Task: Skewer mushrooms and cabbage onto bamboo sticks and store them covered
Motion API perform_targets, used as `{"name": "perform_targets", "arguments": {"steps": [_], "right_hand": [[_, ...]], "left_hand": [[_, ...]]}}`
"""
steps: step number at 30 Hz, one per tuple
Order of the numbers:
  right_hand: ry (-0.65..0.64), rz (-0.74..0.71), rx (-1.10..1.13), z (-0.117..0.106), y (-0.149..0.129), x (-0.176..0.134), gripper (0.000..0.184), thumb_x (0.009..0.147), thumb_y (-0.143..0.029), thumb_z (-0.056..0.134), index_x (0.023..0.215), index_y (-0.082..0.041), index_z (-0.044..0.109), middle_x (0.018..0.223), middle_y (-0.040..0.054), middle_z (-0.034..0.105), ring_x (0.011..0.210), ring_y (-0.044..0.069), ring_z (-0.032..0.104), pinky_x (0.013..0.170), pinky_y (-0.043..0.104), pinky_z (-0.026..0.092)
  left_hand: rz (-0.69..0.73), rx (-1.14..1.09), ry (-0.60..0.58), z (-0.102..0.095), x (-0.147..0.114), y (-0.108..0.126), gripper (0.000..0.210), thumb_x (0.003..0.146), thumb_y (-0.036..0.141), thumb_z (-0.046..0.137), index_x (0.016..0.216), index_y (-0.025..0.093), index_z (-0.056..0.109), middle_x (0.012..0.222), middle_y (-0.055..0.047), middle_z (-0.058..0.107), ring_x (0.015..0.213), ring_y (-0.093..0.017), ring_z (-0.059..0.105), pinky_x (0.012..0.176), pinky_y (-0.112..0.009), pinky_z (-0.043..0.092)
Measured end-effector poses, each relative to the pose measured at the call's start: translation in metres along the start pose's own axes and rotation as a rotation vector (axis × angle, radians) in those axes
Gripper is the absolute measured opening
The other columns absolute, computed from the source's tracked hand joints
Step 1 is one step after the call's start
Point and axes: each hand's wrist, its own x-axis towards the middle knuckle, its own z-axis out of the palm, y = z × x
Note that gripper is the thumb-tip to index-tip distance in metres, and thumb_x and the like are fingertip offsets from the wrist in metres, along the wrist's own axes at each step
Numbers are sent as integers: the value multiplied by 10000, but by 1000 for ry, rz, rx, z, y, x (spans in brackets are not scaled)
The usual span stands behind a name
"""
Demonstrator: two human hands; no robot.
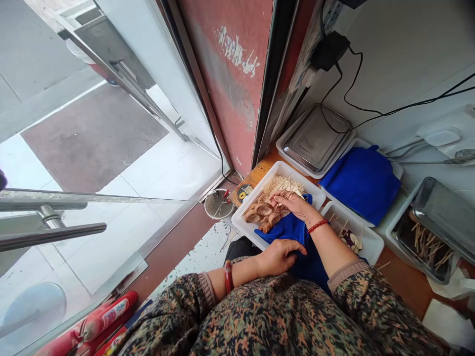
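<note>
- Reaching into the white tray [243, 228], just right of and below the middle of the frame, our right hand [297, 206] is over the food; its thumb and fingertips are drawn together, but we cannot tell whether they grip a stick or a piece.
- Below it, our left hand [277, 258] is just beside the tray's near edge, its fingers loosely bent with a gap at the thumb; we see nothing held there.
- We judge that the blue cloth [276, 230] could cause trouble: a sleeve or finger catching it might drag pieces along or over the rim.
- Thin sticks point several ways, so lifting one carelessly could snag its neighbours or prick our fingers.
- The tray sits near the left end of the wooden top [262, 170]; a hard push leftward could tip it toward the round wire basket [218, 204] below.
- Inside our tray, brown rounded pieces [261, 209] fill the left part, and a pale, stringy heap [282, 184] with sticks lies toward the top.
- Just right of it, a smaller white tray [375, 243] holds pale and purple slices [354, 242] with sticks.
- At the right of the frame, a dark metal tray [403, 243] holds many sticks [430, 243], partly under a metal lid [447, 210].
- At upper right, a second blue cloth [363, 180] hides whatever its container holds.
</note>
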Motion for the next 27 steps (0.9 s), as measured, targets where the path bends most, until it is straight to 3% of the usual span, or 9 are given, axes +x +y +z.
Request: {"name": "perform_targets", "arguments": {"steps": [8, 14, 21, 24, 27], "right_hand": [[169, 76, 26, 18, 14, 34, 351, 752, -516, 724, 854, -183, 678, 693, 4, 676, 592, 135, 604, 534, 241, 499], [293, 37, 33, 14, 15, 32, 348, 775, -488, 708, 930, -177, 679, 888, 51, 725, 790, 161, 668, 710, 284, 555], [420, -59, -90, -28, -4, -26, 307, 870, -342, 611, 1134, -213, 699, 1104, 90, 735, 997, 233, 683, 844, 383, 562], [303, -252, -424, -43, -8, -64, 266, 897, -224, 533, 1037, -256, 758, 1103, 53, 750, 1064, 231, 674, 990, 430, 512], [136, -408, -782, -48, -3, -101, 398, 874, -80, 455, 978, -290, 777, 1142, 26, 744, 1175, 234, 621, 1079, 478, 454]], "left_hand": [[-60, -5, 9, -5, 2, 4, 416, 736, -28, 493, 1048, 164, 690, 1003, -48, 733, 890, -160, 665, 855, -274, 517], [-72, 15, 59, -10, 4, 6, 393, 736, -26, 495, 1029, 144, 694, 953, -48, 721, 801, -143, 634, 758, -247, 500], [-45, 66, 78, -18, 7, 26, 354, 779, 25, 497, 1050, 156, 683, 980, -51, 719, 841, -151, 632, 735, -244, 484], [-24, 54, 80, -11, 8, 32, 366, 782, 49, 516, 1100, 157, 661, 988, -56, 704, 858, -158, 633, 734, -248, 490], [-9, 50, 91, 3, 14, 33, 364, 775, 60, 536, 1104, 161, 655, 950, -48, 694, 836, -158, 629, 747, -262, 499]]}}
